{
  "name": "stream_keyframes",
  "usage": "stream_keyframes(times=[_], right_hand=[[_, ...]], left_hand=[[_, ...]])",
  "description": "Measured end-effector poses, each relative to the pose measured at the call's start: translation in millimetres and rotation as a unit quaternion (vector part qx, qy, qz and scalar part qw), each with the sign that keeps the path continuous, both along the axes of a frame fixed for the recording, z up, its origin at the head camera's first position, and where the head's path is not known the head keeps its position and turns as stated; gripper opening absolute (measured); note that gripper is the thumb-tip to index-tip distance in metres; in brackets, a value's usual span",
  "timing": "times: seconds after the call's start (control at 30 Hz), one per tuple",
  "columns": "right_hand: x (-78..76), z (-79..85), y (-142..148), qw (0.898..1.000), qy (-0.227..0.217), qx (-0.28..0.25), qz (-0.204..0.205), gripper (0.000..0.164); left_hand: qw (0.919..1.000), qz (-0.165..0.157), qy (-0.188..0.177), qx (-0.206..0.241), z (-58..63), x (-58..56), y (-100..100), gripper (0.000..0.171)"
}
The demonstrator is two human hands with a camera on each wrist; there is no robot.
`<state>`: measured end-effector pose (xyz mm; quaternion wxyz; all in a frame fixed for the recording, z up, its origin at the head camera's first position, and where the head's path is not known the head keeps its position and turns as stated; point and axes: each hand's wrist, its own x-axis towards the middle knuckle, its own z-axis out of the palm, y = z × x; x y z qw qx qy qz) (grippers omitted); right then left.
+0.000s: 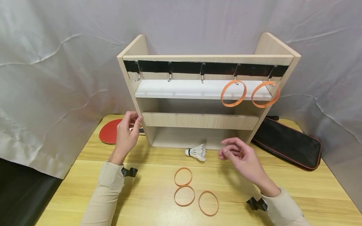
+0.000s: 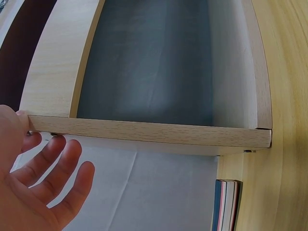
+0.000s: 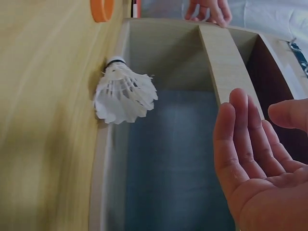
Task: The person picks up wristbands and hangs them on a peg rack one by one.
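Two orange rings (image 1: pixel 274 99) hang at right; three left hooks (image 1: pixel 202 72) are bare, three near rings (image 1: pixel 184 205) unhung. The left hand (image 1: pixel 126 136) pinches the wooden rack (image 1: pixel 200 121); the right hand (image 1: pixel 242 158) is empty.

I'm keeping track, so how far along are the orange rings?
Two rings hang from hooks, so those look done. Currently the left hand grips the wooden rack, while the right hand holds nothing. Three rings lie on the table and three hooks are bare, so three probably remain.

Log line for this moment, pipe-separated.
left hand: grips shelf | right hand: empty | orange rings: two on hooks, three on table | shuttlecock: on table, by shelf
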<state>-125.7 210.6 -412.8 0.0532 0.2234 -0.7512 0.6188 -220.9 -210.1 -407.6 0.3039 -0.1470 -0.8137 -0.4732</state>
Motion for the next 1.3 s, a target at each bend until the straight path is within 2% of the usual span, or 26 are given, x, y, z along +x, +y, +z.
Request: stream_keyframes(times=[0.4, 0.73, 0.87, 1.0, 1.3], right_hand=[[4.5, -17.9, -1.8, 0.999, -0.025, 0.032, 0.020, 0.026], [6.5, -33.2, -8.5, 0.996, -0.052, 0.061, 0.029, 0.038], [7.7, -36.5, -11.8, 0.993, -0.074, 0.080, 0.045, 0.041], [9.5, -40.3, -13.2, 0.990, -0.077, 0.096, 0.061, 0.045], [10.2, -45.7, -16.6, 0.985, -0.098, 0.108, 0.094, 0.049]], left_hand=[[0.9999, -0.009, -0.012, 0.000, 1.3, 1.2, -0.3, 0.016], [1.0000, 0.000, -0.008, -0.003, 0.3, 0.8, 0.4, 0.016], [1.0000, -0.001, -0.002, -0.003, 0.8, 0.6, 0.5, 0.017], [0.9999, -0.005, -0.006, -0.006, 1.1, 0.8, 1.3, 0.017], [0.9999, -0.008, -0.005, -0.004, 1.4, 0.6, -0.9, 0.016]])
